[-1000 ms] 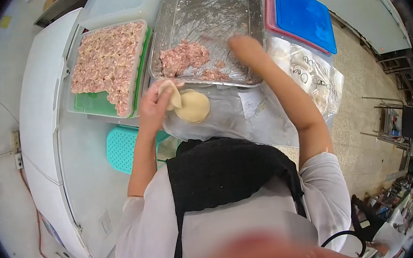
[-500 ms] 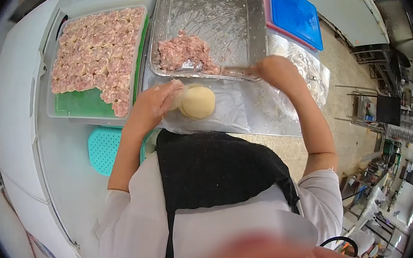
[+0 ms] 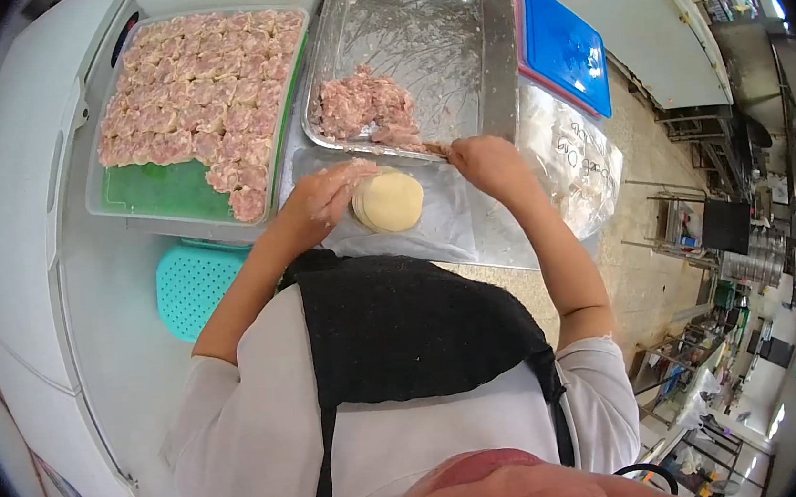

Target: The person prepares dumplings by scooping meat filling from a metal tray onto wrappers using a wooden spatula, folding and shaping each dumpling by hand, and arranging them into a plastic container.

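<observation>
A stack of round pale wrappers (image 3: 391, 200) lies on plastic sheeting below the metal tray (image 3: 502, 66). My left hand (image 3: 326, 196) is at the stack's left edge, its fingers together; what they hold, if anything, is hidden. Ground meat (image 3: 367, 108) is heaped in the tray's lower left corner. My right hand (image 3: 486, 164) is closed round a thin utensil (image 3: 436, 149), whose tip is by the tray's near edge and the meat. Rows of filled dumplings (image 3: 200, 85) sit in a plastic container with a green base (image 3: 157, 187), left of the tray.
A turquoise perforated basket (image 3: 193, 285) stands below the dumpling container. Blue-lidded container (image 3: 566, 50) and a marked plastic bag (image 3: 570, 160) lie right of the tray. Racks and shelving (image 3: 692, 220) are further right.
My right hand has moved from over the tray out to its right, then back left to its near edge. The wrapper seen in my left hand earlier no longer shows clearly. The view has shifted.
</observation>
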Tool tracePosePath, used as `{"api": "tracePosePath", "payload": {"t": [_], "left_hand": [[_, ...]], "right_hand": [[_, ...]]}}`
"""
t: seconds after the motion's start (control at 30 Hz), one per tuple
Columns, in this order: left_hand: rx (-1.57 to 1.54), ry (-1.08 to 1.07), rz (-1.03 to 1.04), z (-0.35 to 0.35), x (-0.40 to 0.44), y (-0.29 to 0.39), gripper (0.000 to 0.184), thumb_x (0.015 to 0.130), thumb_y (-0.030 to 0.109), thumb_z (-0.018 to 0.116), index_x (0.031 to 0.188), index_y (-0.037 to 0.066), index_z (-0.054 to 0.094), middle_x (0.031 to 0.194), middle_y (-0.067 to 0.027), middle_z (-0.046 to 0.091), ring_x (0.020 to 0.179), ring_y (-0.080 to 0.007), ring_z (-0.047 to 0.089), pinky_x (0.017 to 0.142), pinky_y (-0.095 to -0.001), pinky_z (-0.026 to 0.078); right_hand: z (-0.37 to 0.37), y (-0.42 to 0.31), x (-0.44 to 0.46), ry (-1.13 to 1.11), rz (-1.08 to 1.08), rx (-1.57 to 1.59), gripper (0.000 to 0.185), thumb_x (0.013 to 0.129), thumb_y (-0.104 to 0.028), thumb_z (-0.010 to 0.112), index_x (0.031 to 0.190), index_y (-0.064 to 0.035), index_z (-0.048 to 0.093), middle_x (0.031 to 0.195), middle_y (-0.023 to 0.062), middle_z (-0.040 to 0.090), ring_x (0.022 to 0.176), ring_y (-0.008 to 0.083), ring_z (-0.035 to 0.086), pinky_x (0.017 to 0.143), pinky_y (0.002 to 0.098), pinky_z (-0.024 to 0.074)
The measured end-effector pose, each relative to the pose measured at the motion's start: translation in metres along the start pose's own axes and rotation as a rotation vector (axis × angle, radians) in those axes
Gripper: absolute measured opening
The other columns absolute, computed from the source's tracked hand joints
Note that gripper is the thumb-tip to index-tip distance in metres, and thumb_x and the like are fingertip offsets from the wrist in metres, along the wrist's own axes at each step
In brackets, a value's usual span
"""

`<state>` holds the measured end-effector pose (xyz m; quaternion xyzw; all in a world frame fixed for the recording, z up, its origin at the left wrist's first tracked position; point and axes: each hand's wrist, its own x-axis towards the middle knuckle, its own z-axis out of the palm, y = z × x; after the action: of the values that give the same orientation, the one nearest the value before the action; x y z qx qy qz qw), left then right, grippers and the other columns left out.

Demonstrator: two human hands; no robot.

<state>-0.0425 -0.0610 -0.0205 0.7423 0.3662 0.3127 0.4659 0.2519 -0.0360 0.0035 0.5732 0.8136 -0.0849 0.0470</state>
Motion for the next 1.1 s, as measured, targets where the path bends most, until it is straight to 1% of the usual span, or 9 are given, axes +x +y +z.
{"api": "tracePosePath", "payload": {"t": [0.17, 0.23, 0.27, 0.47, 0.53, 0.63, 0.77, 0.93, 1.1], "left_hand": [[-0.250, 0.297, -0.192, 0.013, 0.006, -0.026, 0.028, 0.097, 0.013, 0.047, 0.119, -0.001, 0.057, 0.112, -0.0156, 0.064, 0.108, -0.0291, 0.060, 0.094, -0.0396, 0.047], [-1.105, 0.608, -0.229, 0.021, 0.024, -0.015, 0.035, 0.097, 0.015, 0.047, 0.124, -0.006, 0.049, 0.118, -0.0178, 0.060, 0.113, -0.0299, 0.057, 0.101, -0.0426, 0.043], [-1.104, 0.616, -0.225, 0.022, 0.033, -0.012, 0.035, 0.097, 0.015, 0.047, 0.124, -0.006, 0.049, 0.118, -0.0178, 0.060, 0.113, -0.0299, 0.057, 0.101, -0.0426, 0.043], [-1.628, 0.566, -0.185, 0.026, 0.097, 0.015, 0.041, 0.101, 0.025, 0.039, 0.126, -0.007, 0.044, 0.119, -0.0189, 0.055, 0.121, -0.0304, 0.050, 0.107, -0.0463, 0.036], [-1.761, 0.552, -0.182, 0.022, 0.108, 0.027, 0.051, 0.101, 0.040, 0.036, 0.124, -0.005, 0.045, 0.121, -0.0166, 0.052, 0.118, -0.0321, 0.051, 0.105, -0.0490, 0.037], [-1.718, 0.650, -0.182, 0.025, 0.104, 0.027, 0.064, 0.098, 0.051, 0.037, 0.131, -0.004, 0.039, 0.122, -0.0191, 0.049, 0.124, -0.0376, 0.045, 0.106, -0.0596, 0.031], [-1.614, 0.805, -0.230, 0.038, 0.106, 0.013, 0.067, 0.095, 0.056, 0.041, 0.126, -0.002, 0.043, 0.119, -0.0182, 0.051, 0.124, -0.0386, 0.045, 0.106, -0.0584, 0.032], [-1.525, 0.732, -0.234, 0.036, 0.101, 0.040, 0.066, 0.090, 0.058, 0.050, 0.117, -0.002, 0.046, 0.107, -0.0158, 0.053, 0.099, -0.0332, 0.055, 0.094, -0.0523, 0.043], [-1.591, 0.777, -0.204, 0.041, 0.108, 0.030, 0.060, 0.090, 0.050, 0.056, 0.113, -0.004, 0.046, 0.105, -0.0192, 0.055, 0.101, -0.0366, 0.055, 0.094, -0.0539, 0.044]], "right_hand": [[-0.019, 0.003, -0.001, -0.163, 0.136, 0.652, 0.037, 0.097, -0.035, 0.052, 0.087, -0.0042, 0.070, 0.056, 0.0027, 0.052, 0.050, 0.0128, 0.047, 0.049, 0.0297, 0.0376], [-0.023, 0.002, -0.007, -0.104, 0.145, 0.780, 0.037, 0.098, -0.034, 0.052, 0.088, -0.0039, 0.070, 0.057, -0.0011, 0.047, 0.051, 0.0083, 0.042, 0.049, 0.0259, 0.0341], [-0.024, 0.001, -0.008, -0.042, 0.160, 0.913, 0.037, 0.098, -0.034, 0.051, 0.090, -0.0036, 0.071, 0.057, -0.0049, 0.042, 0.053, 0.0038, 0.038, 0.048, 0.0222, 0.0305], [-0.025, -0.021, 0.007, 0.082, 0.082, 1.324, 0.035, 0.098, -0.031, 0.052, 0.114, -0.0029, 0.066, 0.067, -0.0058, 0.046, 0.058, 0.0031, 0.039, 0.051, 0.0200, 0.0305], [-0.017, -0.019, 0.009, 0.137, 0.092, 1.150, 0.033, 0.098, -0.027, 0.053, 0.119, -0.0042, 0.064, 0.069, -0.0002, 0.051, 0.057, 0.0100, 0.046, 0.053, 0.0244, 0.0368], [-0.033, -0.001, -0.003, 0.216, -0.099, 0.434, 0.024, 0.095, -0.024, 0.052, 0.111, -0.0099, 0.064, 0.080, 0.0196, 0.059, 0.073, 0.0404, 0.059, 0.065, 0.0449, 0.0473], [-0.054, -0.004, -0.020, 0.289, -0.145, 0.248, 0.023, 0.094, -0.020, 0.055, 0.112, -0.0079, 0.064, 0.079, 0.0166, 0.058, 0.070, 0.0356, 0.059, 0.062, 0.0438, 0.0471], [-0.078, 0.004, -0.025, 0.172, -0.159, 0.042, 0.026, 0.093, -0.022, 0.056, 0.114, -0.0082, 0.061, 0.086, 0.0163, 0.059, 0.074, 0.0359, 0.061, 0.064, 0.0442, 0.0495], [-0.057, 0.007, -0.018, 0.357, -0.331, 0.215, 0.026, 0.093, -0.022, 0.055, 0.114, -0.0065, 0.061, 0.084, 0.0144, 0.060, 0.075, 0.0351, 0.062, 0.066, 0.0437, 0.0505]]}}
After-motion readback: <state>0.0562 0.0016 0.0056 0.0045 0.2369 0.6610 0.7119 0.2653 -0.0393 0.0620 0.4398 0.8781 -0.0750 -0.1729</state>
